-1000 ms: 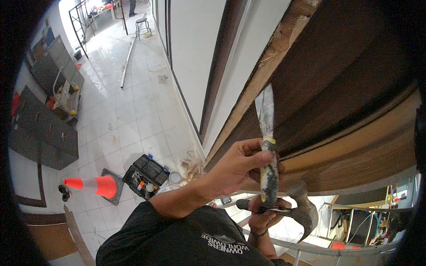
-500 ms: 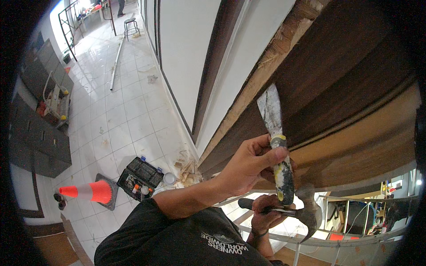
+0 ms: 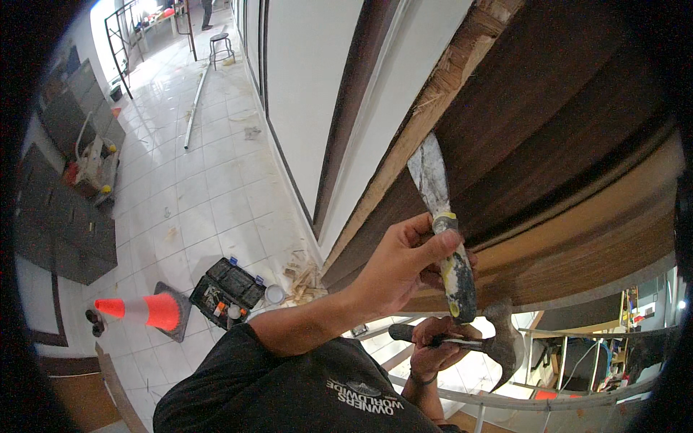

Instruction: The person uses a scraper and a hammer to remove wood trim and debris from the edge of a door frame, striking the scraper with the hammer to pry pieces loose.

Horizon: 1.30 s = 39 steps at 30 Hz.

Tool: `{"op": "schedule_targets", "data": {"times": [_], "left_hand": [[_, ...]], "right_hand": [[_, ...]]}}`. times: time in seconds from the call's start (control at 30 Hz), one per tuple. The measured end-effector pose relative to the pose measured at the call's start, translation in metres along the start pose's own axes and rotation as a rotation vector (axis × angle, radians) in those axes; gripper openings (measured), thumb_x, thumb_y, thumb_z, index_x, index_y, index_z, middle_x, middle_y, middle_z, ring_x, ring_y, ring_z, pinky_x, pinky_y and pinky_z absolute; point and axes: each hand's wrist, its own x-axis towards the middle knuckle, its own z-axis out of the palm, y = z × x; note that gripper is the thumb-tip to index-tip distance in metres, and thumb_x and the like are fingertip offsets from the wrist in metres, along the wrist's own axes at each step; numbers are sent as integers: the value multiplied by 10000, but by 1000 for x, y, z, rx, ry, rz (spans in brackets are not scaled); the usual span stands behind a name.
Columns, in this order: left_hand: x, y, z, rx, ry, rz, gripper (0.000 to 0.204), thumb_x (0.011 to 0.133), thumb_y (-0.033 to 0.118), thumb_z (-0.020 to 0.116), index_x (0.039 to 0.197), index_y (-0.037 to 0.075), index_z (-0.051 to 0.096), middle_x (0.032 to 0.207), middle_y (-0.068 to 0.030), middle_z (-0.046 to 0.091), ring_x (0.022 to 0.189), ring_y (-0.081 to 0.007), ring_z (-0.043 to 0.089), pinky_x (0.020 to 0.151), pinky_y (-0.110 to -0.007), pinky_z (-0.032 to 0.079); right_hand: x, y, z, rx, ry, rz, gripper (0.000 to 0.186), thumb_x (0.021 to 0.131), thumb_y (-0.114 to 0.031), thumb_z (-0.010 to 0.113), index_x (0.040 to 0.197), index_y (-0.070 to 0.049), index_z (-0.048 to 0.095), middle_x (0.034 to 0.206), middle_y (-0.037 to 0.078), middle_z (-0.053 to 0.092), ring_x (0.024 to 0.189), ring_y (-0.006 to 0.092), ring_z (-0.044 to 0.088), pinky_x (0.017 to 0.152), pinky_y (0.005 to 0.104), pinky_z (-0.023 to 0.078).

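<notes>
My left hand (image 3: 411, 260) is closed round the worn yellow-and-black handle of a putty knife (image 3: 432, 177). Its smeared metal blade points up, and the tip lies at the seam where the dark wood-grain panel (image 3: 534, 115) meets a raw, splintered wooden edge (image 3: 426, 108). Just below, my right hand (image 3: 437, 340) grips a claw hammer (image 3: 505, 346) by its shaft, with the black grip end sticking out to the left. The hammer's head is near the butt of the knife handle; whether they touch I cannot tell.
On the tiled floor at left are an open black toolbox (image 3: 229, 289), an orange traffic cone (image 3: 148, 310), a round tin (image 3: 275, 294) and wood scraps (image 3: 304, 278). A stool (image 3: 220, 47) and a long metal bar (image 3: 195, 108) lie farther off. A metal rail (image 3: 548, 404) runs at lower right.
The putty knife has shifted slightly left, bringing its blade tip against the raw wooden edge. The hammer stays close below the handle, in the same grip.
</notes>
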Motion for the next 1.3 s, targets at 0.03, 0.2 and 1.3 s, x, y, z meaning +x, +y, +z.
{"op": "schedule_targets", "data": {"times": [0.03,0.2,1.3], "left_hand": [[0,-1,0,-7,2,13,296,870,264,555,997,17,452,888,-151,617,819,-236,640,718,-368,551],[2,-3,-3,4,-22,23,304,874,286,545,997,24,454,889,-143,619,815,-232,641,691,-364,554],[4,-3,17,10,112,57,299,890,326,502,982,42,479,825,-120,609,718,-246,649,635,-383,564]], "right_hand": [[0,1,-1,-10,-8,-8,429,879,-477,413,962,-83,263,539,81,431,395,146,413,346,255,355],[2,-4,-1,4,-25,4,430,879,-469,415,941,-62,293,544,83,443,397,147,411,358,262,350],[-6,26,-54,-372,-513,-195,356,902,-381,409,815,-46,328,583,38,407,444,105,352,405,229,305]]}}
